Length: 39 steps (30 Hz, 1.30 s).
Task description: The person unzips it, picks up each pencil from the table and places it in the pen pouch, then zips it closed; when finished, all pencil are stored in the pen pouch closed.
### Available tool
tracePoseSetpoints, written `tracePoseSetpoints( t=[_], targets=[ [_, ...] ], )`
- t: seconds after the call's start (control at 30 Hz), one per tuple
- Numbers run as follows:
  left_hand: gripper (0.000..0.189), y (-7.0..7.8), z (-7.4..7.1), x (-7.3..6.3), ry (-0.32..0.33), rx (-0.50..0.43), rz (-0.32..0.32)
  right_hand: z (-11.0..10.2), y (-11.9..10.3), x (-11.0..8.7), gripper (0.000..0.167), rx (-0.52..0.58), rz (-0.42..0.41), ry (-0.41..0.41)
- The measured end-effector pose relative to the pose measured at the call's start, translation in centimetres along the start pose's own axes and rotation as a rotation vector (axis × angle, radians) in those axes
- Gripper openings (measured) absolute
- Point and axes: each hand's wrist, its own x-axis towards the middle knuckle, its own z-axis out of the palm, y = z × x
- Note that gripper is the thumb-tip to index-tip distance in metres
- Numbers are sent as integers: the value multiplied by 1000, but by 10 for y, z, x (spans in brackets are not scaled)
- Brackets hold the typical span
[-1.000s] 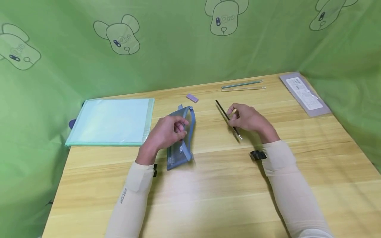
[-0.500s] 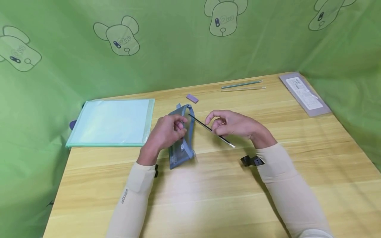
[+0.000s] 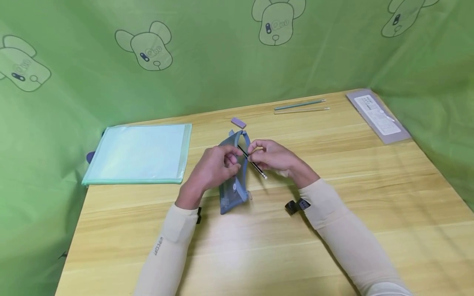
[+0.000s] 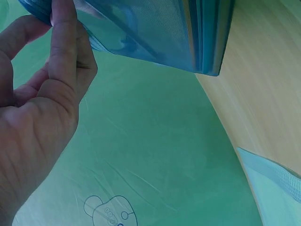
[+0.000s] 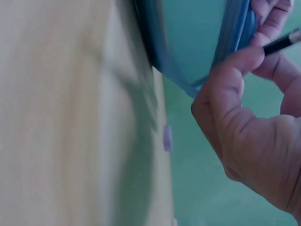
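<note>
My left hand point(image 3: 216, 167) pinches the near edge of a blue see-through zip pencil case point(image 3: 230, 196), which stands upright with its zipped mouth parted toward the right. In the left wrist view, the fingers hold the top edge of the case point(image 4: 155, 35). A black pencil point(image 3: 259, 168) is pinched between thumb and fingers of my right hand point(image 3: 275, 158). Its far end lies at the mouth of the case, while the pale eraser end points down and right. In the right wrist view the pencil point(image 5: 278, 44) sits beside the zip; the tip is hidden there.
A purple eraser point(image 3: 238, 122) lies just behind the case. Two pencils, one teal point(image 3: 300, 105) and one pale wood point(image 3: 301, 110), lie at the back. A mint-edged clear folder point(image 3: 138, 154) is at left, a grey-purple packet point(image 3: 378, 117) at right.
My right hand has carried the black pencil leftward from the open table to the mouth of the case. The left hand and the case have shifted slightly right.
</note>
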Motion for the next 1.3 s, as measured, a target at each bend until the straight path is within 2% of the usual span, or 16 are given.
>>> tracePoseSetpoints(
  t=[0.33, 0.5, 0.63, 0.73, 0.9, 1.07, 1.2, 1.3],
  targets=[
    [34, -2, 4, 3, 80, 27, -17, 28, 5, 8, 12, 133, -26, 136],
    [36, -4, 4, 3, 127, 1, -38, 42, 1, 7, 12, 127, -46, 160],
    [37, -4, 1, 2, 156, -31, -53, 45, -2, 4, 13, 118, -55, 149],
    [38, -3, -2, 2, 169, -48, -58, 44, -5, 0, 13, 34, -83, 123],
    [38, -4, -5, 2, 171, -79, -79, 41, -9, -5, 17, -215, -156, 70],
    [39, -4, -6, 2, 155, -99, -96, 39, -14, -8, 19, -382, -176, 63],
    [39, -5, -7, 1, 138, -122, -96, 27, -17, -9, 15, -509, -217, 104],
    [39, -6, -7, 1, 124, -117, -94, 4, -19, -10, 18, -626, -205, 194]
  ],
)
